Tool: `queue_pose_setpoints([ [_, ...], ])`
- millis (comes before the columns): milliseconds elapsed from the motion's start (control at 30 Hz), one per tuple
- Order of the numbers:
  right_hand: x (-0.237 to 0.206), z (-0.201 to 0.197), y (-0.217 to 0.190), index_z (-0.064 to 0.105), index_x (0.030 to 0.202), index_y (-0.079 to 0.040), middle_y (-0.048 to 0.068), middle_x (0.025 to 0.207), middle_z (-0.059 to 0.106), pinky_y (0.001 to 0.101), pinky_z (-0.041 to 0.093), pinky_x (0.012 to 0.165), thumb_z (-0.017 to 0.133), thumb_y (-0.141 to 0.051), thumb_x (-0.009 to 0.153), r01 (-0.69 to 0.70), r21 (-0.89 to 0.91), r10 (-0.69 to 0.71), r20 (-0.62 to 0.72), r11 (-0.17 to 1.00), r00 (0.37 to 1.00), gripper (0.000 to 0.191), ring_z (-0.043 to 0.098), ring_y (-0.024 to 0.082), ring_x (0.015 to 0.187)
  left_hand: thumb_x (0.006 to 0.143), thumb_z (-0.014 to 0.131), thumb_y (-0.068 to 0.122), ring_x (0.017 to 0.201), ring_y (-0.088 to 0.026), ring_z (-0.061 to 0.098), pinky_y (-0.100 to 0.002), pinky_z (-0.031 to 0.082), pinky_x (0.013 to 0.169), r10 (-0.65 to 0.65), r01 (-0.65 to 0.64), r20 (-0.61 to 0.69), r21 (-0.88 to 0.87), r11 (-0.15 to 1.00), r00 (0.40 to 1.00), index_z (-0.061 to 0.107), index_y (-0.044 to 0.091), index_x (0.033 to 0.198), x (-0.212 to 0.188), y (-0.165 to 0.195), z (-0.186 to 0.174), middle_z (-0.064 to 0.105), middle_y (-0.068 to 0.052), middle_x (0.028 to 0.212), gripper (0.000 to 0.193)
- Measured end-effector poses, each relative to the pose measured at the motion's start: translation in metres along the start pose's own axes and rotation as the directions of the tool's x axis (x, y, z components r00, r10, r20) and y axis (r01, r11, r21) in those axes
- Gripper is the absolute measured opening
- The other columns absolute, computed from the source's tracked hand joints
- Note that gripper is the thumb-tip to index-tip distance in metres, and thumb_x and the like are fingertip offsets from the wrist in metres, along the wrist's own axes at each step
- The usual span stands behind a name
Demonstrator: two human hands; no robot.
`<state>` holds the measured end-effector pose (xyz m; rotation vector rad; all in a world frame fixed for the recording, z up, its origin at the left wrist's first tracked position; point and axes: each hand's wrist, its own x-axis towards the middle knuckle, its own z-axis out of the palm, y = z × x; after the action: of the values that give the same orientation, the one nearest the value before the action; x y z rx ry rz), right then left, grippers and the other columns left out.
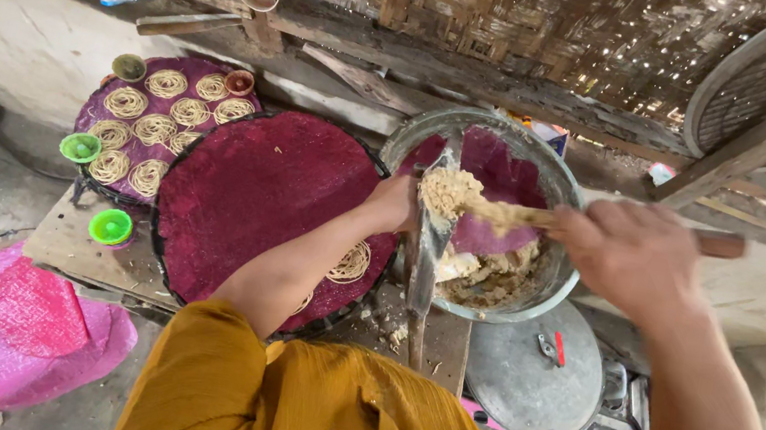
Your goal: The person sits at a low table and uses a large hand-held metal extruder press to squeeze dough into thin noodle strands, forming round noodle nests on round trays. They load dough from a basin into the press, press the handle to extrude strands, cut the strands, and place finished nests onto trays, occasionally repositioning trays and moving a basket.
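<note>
A: Where's the dough?
B: Pale crumbly dough [455,191] sits piled at the top of a metal press [427,242], right betw. the two hands. More of it lies in the steel bowl [563,196] just behind and under them.

A: Left hand?
B: Left hand [392,202] is closed round the upper part of the press, fingers wrapped on it, touching the dough heap.

A: And the right?
B: Right hand [628,252] is shut on a wooden stick [721,244]; the stick's dough-coated end reaches across to the heap. Brown end pokes out past the hand, far side.

A: What's around?
B: Just left of the left fingers, a round magenta mat [256,186] w/ one noodle coil [351,263] under the forearm. Further left, a 2nd mat [185,66] full of coils, small green cups [110,226] near it. Below the right hand, a flat metal lid [521,377]. All on a low wooden counter [65,243]. Pink mesh [32,329] lies on the floor, well apart to the left.
</note>
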<state>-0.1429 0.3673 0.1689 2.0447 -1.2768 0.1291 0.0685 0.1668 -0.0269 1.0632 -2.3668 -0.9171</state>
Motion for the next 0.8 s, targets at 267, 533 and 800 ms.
queue_pose_setpoints([
  [267,-0.019,0.013,0.031,0.074,0.091,-0.022,0.000,0.087,0.071,0.0375,0.054,0.070,0.084,-0.033,0.085,-0.166,0.087,0.167,-0.003,0.982,0.986,0.016,0.070,0.024,0.077,0.081,0.072,0.031,0.104,-0.043,0.067,-0.049,0.054,0.090,0.102,-0.105,0.036,0.084,0.991,0.994,0.074,0.008,0.104,-0.003,0.013,0.005,0.072,-0.023,0.106,0.033],
  [533,0.017,0.042,-0.026,0.069,0.091,-0.021,-0.002,0.080,0.067,0.0363,0.055,0.069,0.072,-0.023,0.083,0.092,0.076,-0.101,0.132,0.993,0.986,0.009,0.071,0.020,0.077,0.090,0.063,0.023,0.108,-0.042,0.069,-0.048,0.053,0.096,-0.104,0.102,0.096,0.025,0.994,0.990,0.075,0.003,0.110,0.000,0.021,0.019,0.072,-0.025,0.112,0.031],
  [800,-0.041,0.045,0.030,0.073,0.085,-0.026,-0.001,0.083,0.071,0.0394,0.052,0.063,0.083,-0.046,0.083,-0.326,0.008,0.324,0.078,0.945,0.943,0.022,0.069,0.025,0.073,0.089,0.066,0.030,0.103,-0.038,0.071,-0.047,0.055,0.092,-0.187,0.175,0.164,0.085,0.981,0.969,0.072,0.003,0.112,0.008,0.014,-0.015,0.072,-0.023,0.114,0.036],
])
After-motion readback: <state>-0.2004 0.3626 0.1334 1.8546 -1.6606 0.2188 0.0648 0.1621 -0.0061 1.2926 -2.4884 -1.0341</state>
